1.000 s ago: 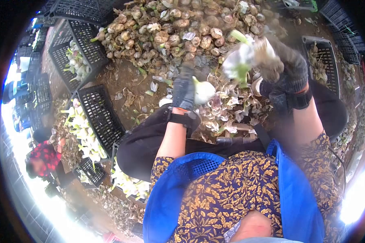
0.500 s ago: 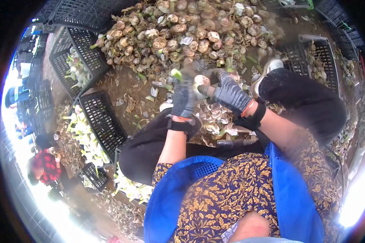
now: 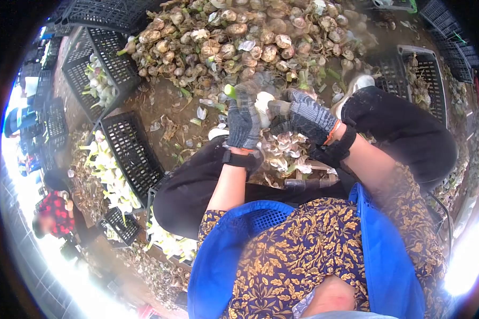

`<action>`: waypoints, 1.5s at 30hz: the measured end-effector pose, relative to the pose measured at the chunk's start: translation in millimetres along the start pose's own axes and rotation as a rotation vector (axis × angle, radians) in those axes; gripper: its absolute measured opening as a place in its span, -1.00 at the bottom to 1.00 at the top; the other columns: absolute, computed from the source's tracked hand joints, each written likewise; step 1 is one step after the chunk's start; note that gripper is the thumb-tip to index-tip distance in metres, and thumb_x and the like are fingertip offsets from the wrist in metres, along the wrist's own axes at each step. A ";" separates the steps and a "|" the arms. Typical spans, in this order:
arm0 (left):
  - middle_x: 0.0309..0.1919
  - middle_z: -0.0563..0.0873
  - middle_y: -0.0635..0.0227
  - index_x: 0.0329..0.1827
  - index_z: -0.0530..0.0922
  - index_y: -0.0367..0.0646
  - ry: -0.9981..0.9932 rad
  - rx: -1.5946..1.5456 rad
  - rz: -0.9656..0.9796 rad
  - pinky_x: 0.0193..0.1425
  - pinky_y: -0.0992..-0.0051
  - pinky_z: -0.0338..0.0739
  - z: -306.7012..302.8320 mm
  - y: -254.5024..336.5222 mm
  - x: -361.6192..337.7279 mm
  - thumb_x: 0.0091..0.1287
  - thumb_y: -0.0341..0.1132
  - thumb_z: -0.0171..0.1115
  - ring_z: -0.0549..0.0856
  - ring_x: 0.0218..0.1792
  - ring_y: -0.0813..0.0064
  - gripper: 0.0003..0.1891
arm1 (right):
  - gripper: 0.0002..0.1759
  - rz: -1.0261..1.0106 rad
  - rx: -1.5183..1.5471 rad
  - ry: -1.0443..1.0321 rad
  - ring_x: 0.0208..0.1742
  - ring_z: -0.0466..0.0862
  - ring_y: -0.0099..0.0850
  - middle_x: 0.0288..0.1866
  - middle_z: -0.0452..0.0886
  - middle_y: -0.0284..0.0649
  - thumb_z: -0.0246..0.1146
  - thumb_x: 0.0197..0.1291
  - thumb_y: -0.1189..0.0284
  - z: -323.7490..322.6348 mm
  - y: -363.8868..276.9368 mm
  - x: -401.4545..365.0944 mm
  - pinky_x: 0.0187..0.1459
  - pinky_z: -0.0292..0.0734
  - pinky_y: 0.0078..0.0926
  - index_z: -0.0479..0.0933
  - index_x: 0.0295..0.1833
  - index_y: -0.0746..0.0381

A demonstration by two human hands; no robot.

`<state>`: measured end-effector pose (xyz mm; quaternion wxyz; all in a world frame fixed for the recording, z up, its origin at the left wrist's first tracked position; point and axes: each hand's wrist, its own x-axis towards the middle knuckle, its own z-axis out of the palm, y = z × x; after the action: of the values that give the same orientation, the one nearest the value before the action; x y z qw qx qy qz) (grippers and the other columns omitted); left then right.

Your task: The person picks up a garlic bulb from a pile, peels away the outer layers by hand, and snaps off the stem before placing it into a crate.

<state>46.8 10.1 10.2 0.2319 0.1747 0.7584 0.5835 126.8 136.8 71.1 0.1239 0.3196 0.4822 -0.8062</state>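
Note:
My left hand (image 3: 244, 121), in a grey knit glove, is closed around a garlic bulb (image 3: 263, 101). The bulb's cut green stem (image 3: 230, 91) pokes out on the far left side of the fist. On the other side, my right hand (image 3: 306, 116), gloved alike, has its fingers bent and pressed to the bulb's pale side. Whether loose skin is pinched between those fingers is hidden. Below the hands, peeled garlic skins (image 3: 287, 151) lie scattered between my legs.
A heap of unpeeled garlic (image 3: 234, 40) spreads ahead. At left, black crates (image 3: 133, 157) stand near pale trimmed garlic (image 3: 109, 175). Another crate (image 3: 434, 80) is at the right, beyond my knee. A person in a red checked top (image 3: 56, 212) is at far left.
The right hand has turned and its fingers have slid down the side of the bulb, baring more of its white surface. The left hand keeps its hold on the bulb.

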 end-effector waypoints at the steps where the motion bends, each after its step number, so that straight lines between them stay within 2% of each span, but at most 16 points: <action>1: -0.02 0.50 0.17 0.09 0.33 -0.28 0.000 -0.001 0.000 0.02 0.48 0.44 0.1 0.4 0.4 0.40 -0.18 -0.25 0.55 -0.07 0.39 -0.62 | -0.48 0.000 0.000 0.000 -0.44 0.55 -0.49 -0.35 0.57 -0.15 0.26 0.01 0.19 -5.4 1.6 1.6 -0.42 0.47 -0.56 0.42 -0.10 0.44; 3: -0.10 0.54 0.18 0.07 0.33 -0.28 -0.021 -0.009 -0.112 0.02 0.49 0.43 -1.0 2.4 3.9 0.40 -0.21 -0.25 0.56 -0.10 0.41 -0.64 | -0.56 -0.233 -0.602 -0.111 -0.40 0.58 -0.49 -0.29 0.55 -0.15 0.22 0.06 0.28 -19.8 5.4 5.9 -0.39 0.52 -0.59 0.40 -0.08 0.43; 6: -0.25 0.60 0.11 -0.07 0.45 -0.29 -0.156 0.384 0.171 -0.16 0.41 0.47 -2.1 -90.7 22.0 0.35 -0.14 -0.17 0.59 -0.23 0.29 -0.62 | -0.57 -0.210 -0.494 -0.027 -0.40 0.58 -0.50 -0.30 0.55 -0.18 0.23 0.05 0.28 -16.1 5.5 1.4 -0.37 0.52 -0.61 0.43 -0.10 0.41; 9: -0.21 0.58 0.25 0.02 0.37 -0.25 -0.022 -0.046 -0.143 -0.07 0.50 0.47 -7.4 -9.2 5.9 0.39 -0.20 -0.22 0.58 -0.18 0.45 -0.66 | -0.56 -0.100 -0.120 -0.077 -0.42 0.57 -0.53 -0.36 0.56 -0.19 0.26 0.00 0.25 -16.8 6.0 4.5 -0.41 0.49 -0.60 0.47 -0.16 0.41; 11: -0.27 0.60 0.25 -0.07 0.42 -0.26 0.066 0.161 0.021 -0.15 0.49 0.47 -4.3 -36.8 3.0 0.34 -0.16 -0.12 0.58 -0.27 0.43 -0.67 | -0.60 -0.077 -0.112 -0.049 -0.41 0.58 -0.54 -0.41 0.57 -0.20 0.27 -0.02 0.28 -12.3 5.0 0.7 -0.48 0.47 -0.60 0.46 -0.18 0.39; 13: -0.34 0.62 0.25 -0.15 0.47 -0.26 0.150 0.368 0.190 -0.23 0.48 0.48 -0.8 -26.7 2.3 0.29 -0.13 -0.03 0.59 -0.36 0.42 -0.66 | -0.62 -0.216 -0.576 0.112 -0.35 0.59 -0.52 -0.39 0.57 -0.18 0.25 0.03 0.33 -9.1 5.3 1.1 -0.33 0.49 -0.55 0.45 -0.15 0.41; 15: -0.34 0.61 0.27 -0.15 0.48 -0.26 0.073 -0.237 -0.120 -0.20 0.45 0.46 2.0 14.9 -1.0 0.26 -0.13 0.04 0.57 -0.31 0.42 -0.67 | -0.63 -0.262 -0.604 0.128 -0.37 0.59 -0.48 -0.42 0.57 -0.16 0.25 0.00 0.32 -8.8 5.9 0.3 -0.33 0.49 -0.52 0.46 -0.19 0.40; 19: -0.28 0.58 0.36 -0.12 0.48 -0.21 0.093 0.054 -0.118 -0.24 0.55 0.44 2.4 13.9 -0.8 0.26 -0.20 0.09 0.54 -0.30 0.57 -0.73 | -0.70 -0.398 -0.738 0.230 -0.44 0.59 -0.40 -0.49 0.57 -0.09 0.23 -0.06 0.36 -16.0 17.6 8.2 -0.37 0.47 -0.49 0.47 -0.28 0.37; 22: -0.33 0.58 0.38 -0.16 0.49 -0.21 0.193 -0.076 -0.101 -0.26 0.57 0.45 4.3 10.7 3.3 0.25 -0.21 0.10 0.54 -0.32 0.57 -0.75 | -0.81 -0.233 -0.214 0.232 -0.47 0.56 -0.52 -0.50 0.55 -0.23 0.16 0.09 0.43 -16.1 11.1 10.0 -0.44 0.43 -0.59 0.41 -0.33 0.36; 25: -0.35 0.57 0.40 -0.19 0.48 -0.21 0.213 -0.431 -0.366 -0.26 0.56 0.47 1.4 13.8 5.2 0.22 -0.22 0.12 0.55 -0.32 0.58 -0.76 | -0.85 -0.313 -0.482 0.364 -0.43 0.57 -0.48 -0.42 0.53 -0.24 0.13 0.10 0.48 -23.8 10.9 18.4 -0.40 0.50 -0.58 0.39 -0.29 0.36; 26: -0.34 0.58 0.38 -0.23 0.49 -0.21 0.264 -0.663 -0.404 -0.24 0.55 0.50 5.0 4.1 10.8 0.19 -0.24 0.13 0.57 -0.32 0.56 -0.78 | -0.84 -0.166 0.067 0.286 -0.38 0.57 -0.43 -0.35 0.51 -0.19 0.10 0.12 0.52 -23.5 11.6 16.8 -0.35 0.57 -0.51 0.35 -0.20 0.37; 31: -0.35 0.63 0.29 -0.25 0.51 -0.19 0.360 -0.962 -0.514 -0.29 0.43 0.57 -1.5 21.9 13.4 0.17 -0.21 0.12 0.63 -0.37 0.39 -0.77 | -0.80 -0.257 0.187 0.339 -0.41 0.58 -0.40 -0.33 0.50 -0.18 0.08 0.13 0.51 -37.9 18.3 27.6 -0.36 0.60 -0.46 0.31 -0.14 0.36; 35: -0.37 0.64 0.21 -0.23 0.50 -0.26 0.267 -1.094 -0.660 -0.31 0.35 0.58 -14.7 8.9 17.0 0.23 -0.09 -0.03 0.63 -0.40 0.31 -0.64 | -0.71 -0.241 -0.514 0.376 -0.34 0.59 -0.24 -0.30 0.57 -0.03 0.15 0.02 0.36 -88.2 47.2 50.2 -0.23 0.50 -0.34 0.47 -0.20 0.34; 38: -0.37 0.61 0.07 -0.21 0.48 -0.38 -0.052 -1.097 -0.327 -0.34 0.36 0.58 -27.3 -42.7 20.7 0.25 -0.12 -0.11 0.63 -0.42 0.23 -0.58 | -0.66 -0.199 -1.384 0.408 -0.12 0.54 -0.05 -0.10 0.51 0.02 0.09 0.01 0.32 -80.6 31.4 28.2 -0.05 0.42 -0.21 0.48 -0.10 0.25; 41: -0.34 0.60 0.12 -0.23 0.47 -0.34 -0.142 -0.967 -0.204 -0.31 0.39 0.57 -29.3 -49.6 22.4 0.25 -0.23 -0.13 0.62 -0.37 0.26 -0.68 | -0.61 -0.786 -1.231 0.516 -0.10 0.54 -0.18 -0.01 0.46 -0.04 0.16 -0.02 0.36 -61.5 27.6 30.8 -0.05 0.44 -0.30 0.43 -0.03 0.24; 45: -0.30 0.60 0.17 -0.23 0.46 -0.30 0.030 -1.205 -0.493 -0.25 0.38 0.55 -22.0 -8.1 13.7 0.23 -0.28 -0.10 0.60 -0.31 0.29 -0.75 | -0.59 -0.777 -0.434 0.077 -0.21 0.53 -0.46 -0.14 0.50 -0.14 0.28 -0.15 0.51 -6.1 4.0 16.6 -0.13 0.46 -0.47 0.44 -0.09 0.26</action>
<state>23.3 -2.3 5.0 0.4057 -0.1733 0.3194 0.8386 118.6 141.8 55.7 -0.1418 0.1110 0.7289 -0.6605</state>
